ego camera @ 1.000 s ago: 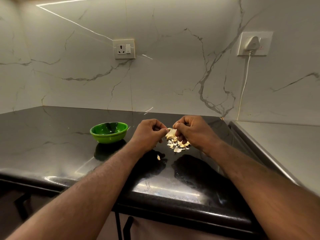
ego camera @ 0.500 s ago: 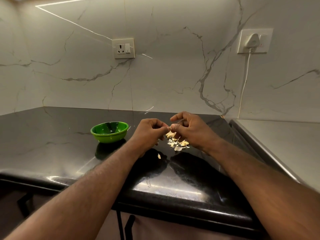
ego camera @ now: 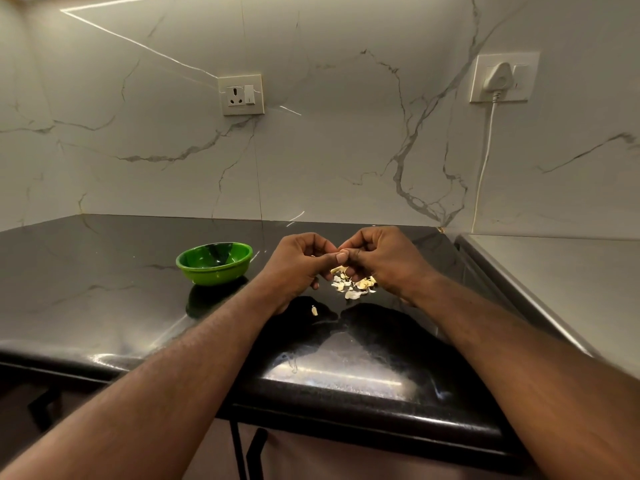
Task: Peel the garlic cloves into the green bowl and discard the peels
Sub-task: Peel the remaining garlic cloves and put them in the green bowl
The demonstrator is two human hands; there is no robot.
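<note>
Garlic clove, apparently pinched by curled fingers (ego camera: 333, 260) of our left hand (ego camera: 298, 268) and right hand (ego camera: 384, 258): we should strip skin over the peels (ego camera: 351, 285), then drop it into the green bowl (ego camera: 215, 271).

You're standing in a home kitchen: a glossy black stone table (ego camera: 104, 292), white veined marble wall tiles (ego camera: 346, 150), cream wall socket (ego camera: 241, 95), steel sink drainboard (ego camera: 561, 271).

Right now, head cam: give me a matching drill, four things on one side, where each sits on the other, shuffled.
1 green bowl
2 garlic peel pile
3 white plug
4 lone garlic scrap

A in a wall socket
B under the right hand
C leftmost on the black counter
D nearest the counter's front edge

Pairs: 1-C, 2-B, 3-A, 4-D
</note>
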